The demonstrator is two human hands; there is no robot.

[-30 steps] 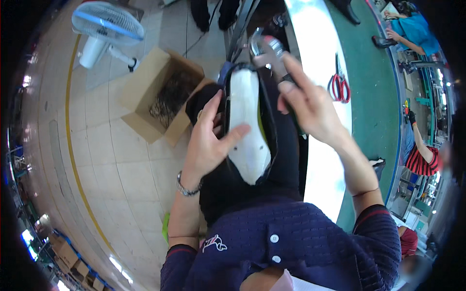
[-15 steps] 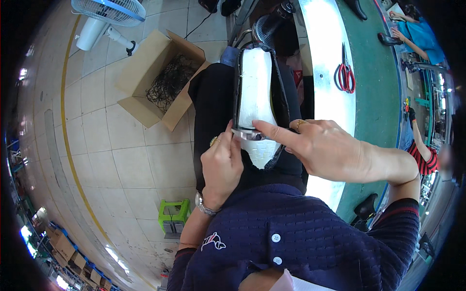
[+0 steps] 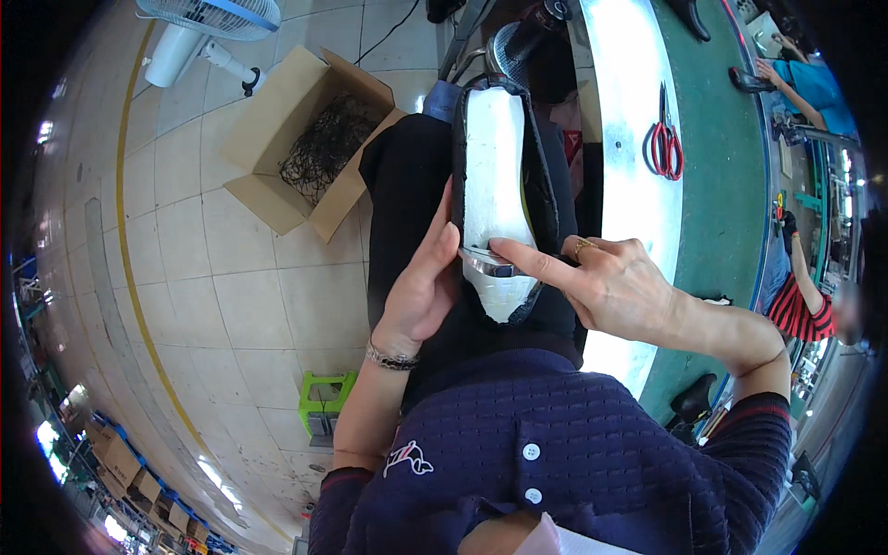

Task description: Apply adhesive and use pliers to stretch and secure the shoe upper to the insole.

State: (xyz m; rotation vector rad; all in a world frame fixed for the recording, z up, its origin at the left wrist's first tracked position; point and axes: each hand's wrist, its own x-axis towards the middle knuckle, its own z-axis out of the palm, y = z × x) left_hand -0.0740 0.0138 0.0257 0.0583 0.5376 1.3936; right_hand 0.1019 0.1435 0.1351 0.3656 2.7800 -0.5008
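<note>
A black shoe upper point(image 3: 544, 180) with a white inner sole point(image 3: 495, 157) lies underside up across my lap, its narrower end toward me. A shiny, curved metal tool point(image 3: 487, 260) crosses the sole near that end; its exact kind is unclear. My right hand point(image 3: 615, 282) holds it from the right, index finger stretched along it and the other fingers curled. Along the shoe's left side, my left hand point(image 3: 421, 287) holds the shoe. Its long fingers lie against the edge and are partly hidden.
To the left, an open cardboard box point(image 3: 268, 157) holds dark, stringy scraps. Beyond it is a fan point(image 3: 199, 37); a green stool point(image 3: 324, 393) stands lower left. Red-handled scissors point(image 3: 664, 153) lie on the metal bench point(image 3: 638, 83) at right. Across the green belt point(image 3: 717, 148), people work.
My left hand has let go of the metal tool's end and slid its straightened fingers up along the shoe's left side. My right index finger stays on the tool. The shoe has shifted slightly right.
</note>
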